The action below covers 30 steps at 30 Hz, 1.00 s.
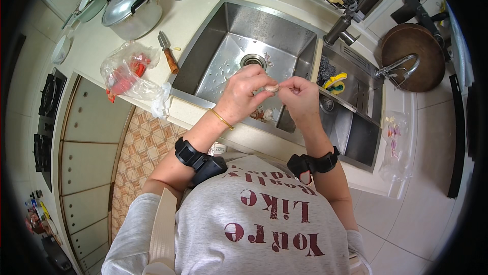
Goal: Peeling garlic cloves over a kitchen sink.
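Note:
Above the near part of a stainless steel sink [212,65], my left hand [244,88] pinches a small pale garlic clove [271,88] between thumb and fingers. My right hand [300,96] meets it from the right, its thumb and forefinger closed at the clove's end; whether they grip a bit of skin is too small to tell. Beneath my hands, partly hidden, a whitish bulb [268,115] and reddish-brown peelings lie in the sink's near corner. More wet scraps lie by the drain [254,60]. A wooden-handled peeler [169,54] rests on the counter left of the sink.
A clear plastic bag with red contents [131,70] lies on the left counter, near a lidded aluminium pot [133,10]. Two bottles stand behind the sink. The faucet [340,30] and a second basin with a yellow-handled brush [335,82] are at right, beyond them a plastic bag with shallots [394,138].

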{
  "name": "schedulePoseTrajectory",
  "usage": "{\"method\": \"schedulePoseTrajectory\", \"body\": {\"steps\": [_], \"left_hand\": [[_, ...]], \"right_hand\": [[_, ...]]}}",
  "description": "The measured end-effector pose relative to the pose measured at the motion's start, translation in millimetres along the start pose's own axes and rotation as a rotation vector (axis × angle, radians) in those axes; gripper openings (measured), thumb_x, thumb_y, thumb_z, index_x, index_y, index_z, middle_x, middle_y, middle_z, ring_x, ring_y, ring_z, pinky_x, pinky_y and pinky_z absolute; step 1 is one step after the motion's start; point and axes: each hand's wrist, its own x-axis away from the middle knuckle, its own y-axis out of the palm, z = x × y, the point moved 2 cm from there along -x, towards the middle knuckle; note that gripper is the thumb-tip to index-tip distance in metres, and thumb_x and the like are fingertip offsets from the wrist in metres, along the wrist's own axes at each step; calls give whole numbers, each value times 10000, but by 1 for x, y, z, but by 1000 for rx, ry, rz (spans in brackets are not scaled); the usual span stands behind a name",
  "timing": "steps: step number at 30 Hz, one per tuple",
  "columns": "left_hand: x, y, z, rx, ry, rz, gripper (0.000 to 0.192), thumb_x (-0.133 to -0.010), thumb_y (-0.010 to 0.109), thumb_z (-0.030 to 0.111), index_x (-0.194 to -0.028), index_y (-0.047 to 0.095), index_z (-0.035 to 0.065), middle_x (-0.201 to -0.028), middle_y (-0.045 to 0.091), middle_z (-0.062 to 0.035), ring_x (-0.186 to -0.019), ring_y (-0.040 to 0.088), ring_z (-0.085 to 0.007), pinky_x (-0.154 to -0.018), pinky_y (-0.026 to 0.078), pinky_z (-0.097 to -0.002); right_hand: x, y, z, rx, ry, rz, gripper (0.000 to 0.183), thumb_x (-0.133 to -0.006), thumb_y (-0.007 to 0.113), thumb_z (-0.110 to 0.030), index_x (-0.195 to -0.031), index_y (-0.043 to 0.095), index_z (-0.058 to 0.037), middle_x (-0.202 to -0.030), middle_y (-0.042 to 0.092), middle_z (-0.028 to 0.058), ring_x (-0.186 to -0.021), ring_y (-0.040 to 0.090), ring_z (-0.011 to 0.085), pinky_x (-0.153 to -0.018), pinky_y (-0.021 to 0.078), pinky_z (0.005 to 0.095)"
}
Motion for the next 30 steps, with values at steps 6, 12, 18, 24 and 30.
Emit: {"method": "schedulePoseTrajectory", "body": {"steps": [6, 12, 18, 24, 30], "left_hand": [[5, 12, -15, 469, -298, 19, 152, -712, 638, 62, -857, 608, 27, -725, 571, -32, -607, 516, -114, -540, 417, -239], [6, 19, -13, 1291, -698, -66, 206, -852, 497, 110, -1022, 519, -3, -849, 564, -56, -679, 508, -81, -600, 429, -190], [7, 21, -14, 1465, -759, 58, 190, -867, 475, 151, -987, 513, 8, -835, 559, -52, -681, 510, -75, -589, 431, -180], [7, 14, -23, 1513, -731, 74, 205, -876, 454, 162, -981, 516, -3, -847, 551, -56, -675, 514, -86, -643, 448, -199], [12, 16, -25, 1517, -788, 78, 226, -881, 440, 174, -976, 519, -15, -837, 551, -64, -658, 509, -88, -652, 454, -199]], "right_hand": [[1, -1, -2, -157, -5, 52, 50, -715, 510, -2, -716, 556, 17, -568, 512, -9, -451, 411, 18, -400, 305, 153], [2, 3, -10, -401, 50, -21, 45, -764, 533, -14, -765, 561, 21, -629, 538, -14, -504, 426, -1, -426, 300, 141], [2, 2, -6, -343, -17, -27, 51, -773, 534, -26, -764, 560, 17, -643, 531, -25, -517, 422, -7, -438, 301, 139], [6, 1, 1, -305, -6, -25, 55, -767, 544, -31, -758, 565, 19, -636, 504, -50, -527, 413, -16, -449, 295, 135], [9, -1, 5, -217, 11, -18, 63, -764, 547, -34, -742, 569, 20, -610, 493, -58, -521, 409, -18, -446, 294, 137]]}}
